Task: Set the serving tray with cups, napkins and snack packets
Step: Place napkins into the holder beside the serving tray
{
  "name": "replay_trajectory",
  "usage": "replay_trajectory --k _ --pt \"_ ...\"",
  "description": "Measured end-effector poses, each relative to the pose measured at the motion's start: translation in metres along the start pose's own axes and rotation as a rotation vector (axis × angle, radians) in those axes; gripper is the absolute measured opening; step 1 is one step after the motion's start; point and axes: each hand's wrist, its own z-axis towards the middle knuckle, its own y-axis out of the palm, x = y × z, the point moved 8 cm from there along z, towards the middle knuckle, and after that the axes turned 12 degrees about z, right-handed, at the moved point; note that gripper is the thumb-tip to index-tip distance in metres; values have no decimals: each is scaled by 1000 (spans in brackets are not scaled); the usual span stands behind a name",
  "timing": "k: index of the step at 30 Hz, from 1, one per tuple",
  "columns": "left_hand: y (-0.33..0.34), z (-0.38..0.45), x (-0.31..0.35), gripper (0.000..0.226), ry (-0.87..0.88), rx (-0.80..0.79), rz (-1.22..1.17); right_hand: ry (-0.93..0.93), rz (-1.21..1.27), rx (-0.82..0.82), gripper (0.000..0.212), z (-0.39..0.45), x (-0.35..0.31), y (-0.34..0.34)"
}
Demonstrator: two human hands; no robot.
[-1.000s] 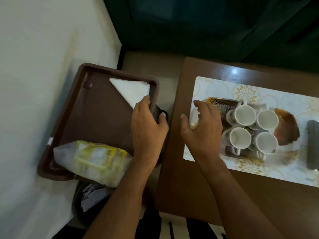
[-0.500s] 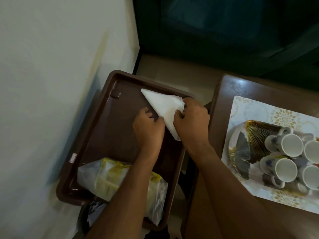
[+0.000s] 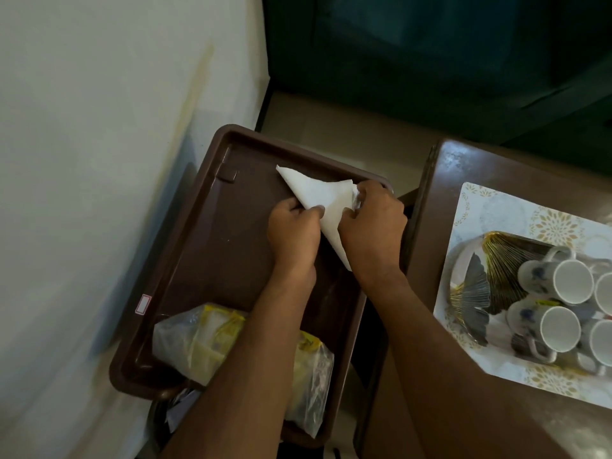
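Observation:
A brown serving tray (image 3: 198, 246) lies at centre left. A white napkin (image 3: 326, 202), folded into a triangle, rests at the tray's far right corner. My left hand (image 3: 293, 233) pinches the napkin's left edge, and my right hand (image 3: 372, 226) grips its right edge and corner. A clear snack packet with yellow print (image 3: 198, 342) lies at the tray's near end, partly hidden under my left forearm. Several white cups (image 3: 574, 281) lie on their sides on a patterned dish (image 3: 477, 279) at the right.
A white wall (image 3: 99, 160) runs close along the tray's left side. A brown table (image 3: 463, 409) with a patterned placemat (image 3: 480, 207) holds the dish of cups. Dark curtain fabric (image 3: 430, 44) hangs behind. Papers (image 3: 178, 405) show below the tray's near edge.
One second ago my left hand held the tray's rim and my right hand hovered by the cups. Both hands have come onto the napkin and now pinch its edges; the view has shifted left.

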Motion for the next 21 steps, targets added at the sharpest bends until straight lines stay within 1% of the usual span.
replay_trajectory --k 2,4,10,12,16,19,21 --pt "1 -2 0 17 1 -14 -13 9 49 22 37 -1 1 -2" --pt "1 -4 0 17 11 -32 -49 16 125 35 40 -4 2 -4" --pt "-2 -10 -7 21 -30 -103 -345 68 302 37 46 -9 13 -11" --pt "-5 -10 -10 24 -37 -111 -394 97 349 9 48 -11 19 -12" --pt "-12 -14 -9 30 26 -109 -368 134 471 -27 39 -20 20 -11" --pt "-11 -19 -7 35 83 -146 -343 179 627 -141 44 -28 17 0" --pt "-8 -23 -6 34 105 -169 -299 161 638 -159 42 -32 15 1"
